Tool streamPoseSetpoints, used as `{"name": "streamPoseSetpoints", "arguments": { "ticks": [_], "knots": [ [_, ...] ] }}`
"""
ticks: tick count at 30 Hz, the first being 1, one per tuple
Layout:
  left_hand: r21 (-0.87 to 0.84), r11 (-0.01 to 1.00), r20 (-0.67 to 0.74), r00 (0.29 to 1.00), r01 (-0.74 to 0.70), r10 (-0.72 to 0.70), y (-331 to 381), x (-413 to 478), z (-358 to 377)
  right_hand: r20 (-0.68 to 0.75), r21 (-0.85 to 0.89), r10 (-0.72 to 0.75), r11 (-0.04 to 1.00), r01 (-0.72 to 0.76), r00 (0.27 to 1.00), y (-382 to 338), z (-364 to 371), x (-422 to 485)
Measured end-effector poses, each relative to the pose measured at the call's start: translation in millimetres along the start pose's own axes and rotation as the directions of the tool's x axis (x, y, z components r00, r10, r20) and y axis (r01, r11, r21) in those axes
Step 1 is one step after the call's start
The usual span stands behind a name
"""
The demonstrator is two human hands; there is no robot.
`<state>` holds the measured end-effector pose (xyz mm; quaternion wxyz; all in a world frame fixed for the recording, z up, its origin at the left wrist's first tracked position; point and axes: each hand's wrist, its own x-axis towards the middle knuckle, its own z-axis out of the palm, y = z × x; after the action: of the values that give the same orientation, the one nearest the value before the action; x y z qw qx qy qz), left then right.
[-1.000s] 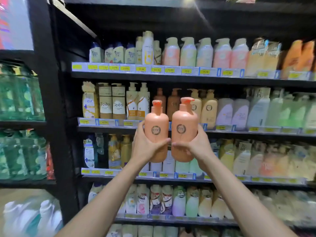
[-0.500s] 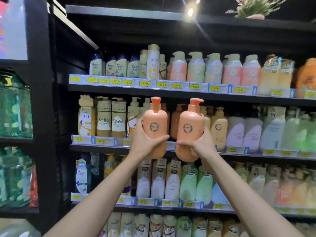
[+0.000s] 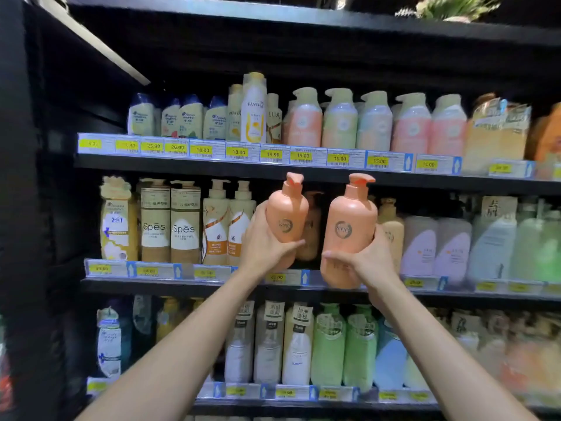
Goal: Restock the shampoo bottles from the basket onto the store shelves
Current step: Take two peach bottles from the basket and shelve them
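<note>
right-hand shelf bottles [image 3: 522, 354] blur out; far-left price tag [image 3: 91, 143] unreadable; plant [image 3: 452, 7] cropped on top.

We face black store shelving [image 3: 303, 174] with yellow price tags [image 3: 238, 152] along each edge; a potted plant [image 3: 452, 7] sits on top.

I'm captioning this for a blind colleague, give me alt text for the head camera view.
Two bare hands each hold up an orange pump bottle, left hand gripping the left bottle, right hand the right bottle, in front of the middle shelf of a dark store rack crowded with shampoo bottles and yellow price tags.
</note>
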<state>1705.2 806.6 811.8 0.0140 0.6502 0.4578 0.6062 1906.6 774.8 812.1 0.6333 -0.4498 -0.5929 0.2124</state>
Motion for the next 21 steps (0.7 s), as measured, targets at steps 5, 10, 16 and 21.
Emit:
{"name": "streamPoseSetpoints", "arguments": {
  "ticks": [5, 10, 16, 21],
  "knots": [
    [0.035, 0.999, -0.008, 0.999, 0.039, -0.039, -11, 10, 13, 0.04, 0.001, -0.044, 0.999, 0.044, 0.998, 3, 4, 12],
    [0.078, 0.992, 0.016, 0.994, 0.103, -0.104, -30, 0, 22, 0.096, 0.038, -0.085, 0.996, 0.082, 0.992, 5, 20, 12],
    [0.073, 0.974, 0.042, 0.975, 0.217, -0.22, -36, -4, 31, 0.075, 0.038, -0.094, 0.995, 0.091, 0.993, 11, 43, 16],
    [0.143, 0.964, 0.089, 0.967, 0.225, -0.239, -41, -3, 37, 0.032, -0.001, -0.076, 0.997, 0.076, 0.997, 17, 58, 25]
  ]
}}
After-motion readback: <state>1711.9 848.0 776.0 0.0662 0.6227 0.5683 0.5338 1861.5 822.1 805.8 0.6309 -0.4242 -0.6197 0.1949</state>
